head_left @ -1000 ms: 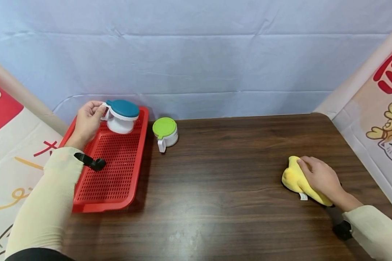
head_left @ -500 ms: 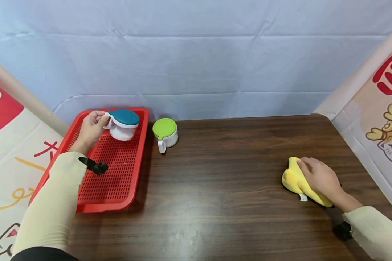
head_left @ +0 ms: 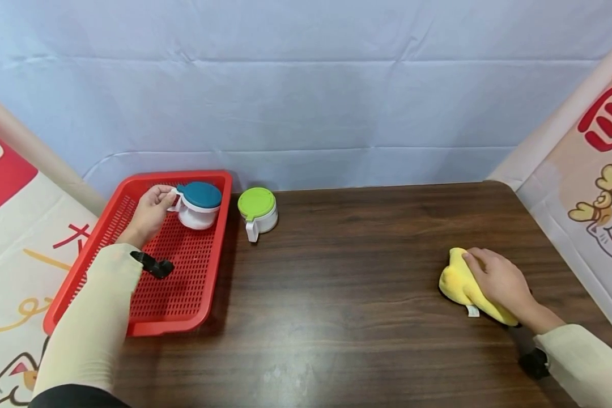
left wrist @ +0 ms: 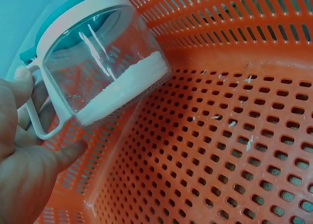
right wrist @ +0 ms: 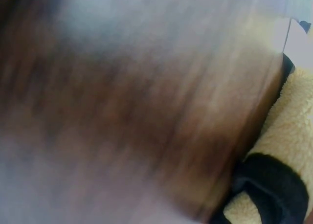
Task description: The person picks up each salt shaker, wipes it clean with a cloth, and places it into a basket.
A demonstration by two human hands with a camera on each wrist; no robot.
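The right grip [head_left: 497, 277] lies over the yellow plush toy [head_left: 459, 281] on the bench [head_left: 336, 283], but its fingers are mostly hidden, so I cannot tell how far they close. Since the earlier frame, the left grip [head_left: 148, 215], pinching the handle [left wrist: 56, 99] of the blue-lidded jar [head_left: 199, 207], has come lower into the red basket [head_left: 217, 255]. Only my left wrist view shows the white contents [left wrist: 124, 89] inside this jar.

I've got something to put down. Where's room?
The middle of the table, between the green-lidded jar and yellow toy, is bare. Crowded: the back of the basket, where the left hand holds the blue-lidded jar. The right hand grips the toy.
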